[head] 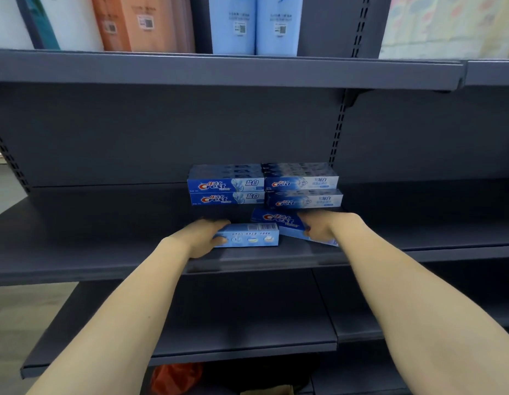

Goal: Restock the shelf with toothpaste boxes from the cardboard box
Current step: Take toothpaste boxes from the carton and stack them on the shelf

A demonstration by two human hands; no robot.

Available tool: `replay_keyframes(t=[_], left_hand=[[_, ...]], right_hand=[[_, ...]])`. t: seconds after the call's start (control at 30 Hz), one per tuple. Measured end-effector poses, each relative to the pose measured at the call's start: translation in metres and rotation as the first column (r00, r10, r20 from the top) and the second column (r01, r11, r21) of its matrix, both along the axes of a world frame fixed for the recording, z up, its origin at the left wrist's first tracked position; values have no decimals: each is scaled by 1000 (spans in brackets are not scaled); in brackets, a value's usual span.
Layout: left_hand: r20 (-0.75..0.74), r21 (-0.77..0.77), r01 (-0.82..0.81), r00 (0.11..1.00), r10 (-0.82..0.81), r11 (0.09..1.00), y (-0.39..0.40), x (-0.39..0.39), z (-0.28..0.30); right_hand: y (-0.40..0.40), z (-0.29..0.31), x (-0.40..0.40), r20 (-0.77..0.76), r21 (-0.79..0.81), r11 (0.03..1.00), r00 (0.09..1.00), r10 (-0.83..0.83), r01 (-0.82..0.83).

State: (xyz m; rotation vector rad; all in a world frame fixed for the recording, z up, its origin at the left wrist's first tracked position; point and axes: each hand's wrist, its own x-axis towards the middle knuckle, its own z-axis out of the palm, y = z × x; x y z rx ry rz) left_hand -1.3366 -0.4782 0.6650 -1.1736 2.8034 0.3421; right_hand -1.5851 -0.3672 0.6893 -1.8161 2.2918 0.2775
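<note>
Toothpaste boxes, six that I can count, sit on the dark grey shelf (105,223): four stacked (264,185) in two piles of two against the back, and two nearer the front, one in each of my hands. My left hand (203,238) has its fingers curled round the left end of a pale blue box (250,235) lying flat, barcode side up. My right hand (328,226) grips the right end of a darker blue box (278,220), tilted, red logo showing, just in front of the right pile. On the shelf above stand two light blue packs (254,24).
</note>
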Motion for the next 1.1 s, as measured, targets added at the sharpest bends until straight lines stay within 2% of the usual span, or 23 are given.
replay_keyframes(t=[0.3,0.47,0.6,0.8,1.1], left_hand=[[50,-40,73,996,-71,997,-8,-10,7],[-73,-17,28,997,-29,999,-11,-18,17],[-95,-9,12,995,-13,1000,-19,-41,28],[-93,14,95,991,-93,995,-14,-82,32],[-51,-16,193,980,-193,981,-17,-103,22]], right_hand=[[-23,8,-1,28,107,994,999,23,-26],[-24,30,-14,52,89,994,996,-69,65],[-22,42,-37,53,68,987,988,-147,143],[-11,24,-38,14,99,988,993,-120,118],[-16,4,-34,70,61,995,994,-88,84]])
